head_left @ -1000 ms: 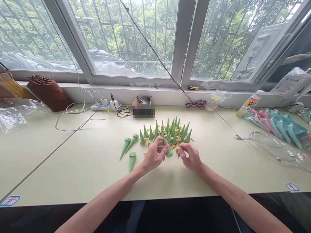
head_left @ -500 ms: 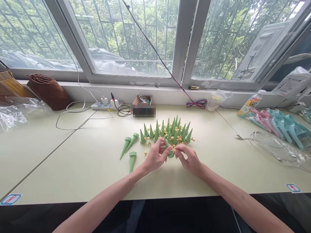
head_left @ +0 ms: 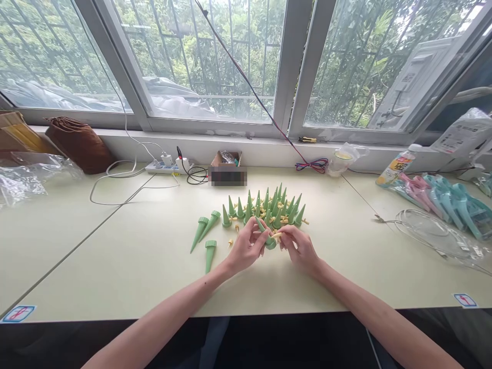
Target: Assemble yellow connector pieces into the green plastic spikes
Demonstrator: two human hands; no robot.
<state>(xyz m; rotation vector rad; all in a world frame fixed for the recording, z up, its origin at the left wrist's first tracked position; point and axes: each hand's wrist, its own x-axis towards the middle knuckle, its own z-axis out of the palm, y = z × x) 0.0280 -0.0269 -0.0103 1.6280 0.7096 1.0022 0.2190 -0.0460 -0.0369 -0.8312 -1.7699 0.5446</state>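
My left hand [head_left: 249,245] is closed around a green plant-watering spike [head_left: 271,244], its tip tilted up and to the left and its wide cap low. My right hand [head_left: 302,250] pinches a small yellow valve piece [head_left: 277,235] against the side of that spike, near the cap. How far the piece sits in the spike I cannot tell. Just beyond my hands stands a cluster of green spikes [head_left: 299,215], points up, many with yellow pieces on them. Left of my left hand lie three loose green spikes [head_left: 210,251] and two small yellow pieces [head_left: 230,242].
At the back are a small cardboard box [head_left: 227,160], a power strip [head_left: 165,166] with cables, and a brown bag [head_left: 79,146]. On the right lie a coiled white cable [head_left: 415,225], pink and teal plastic tools [head_left: 446,197] and a bottle [head_left: 398,165].
The held spike leans a little more to the left. The yellow piece between my right fingers has turned and now points sideways. Both hands stay almost in place.
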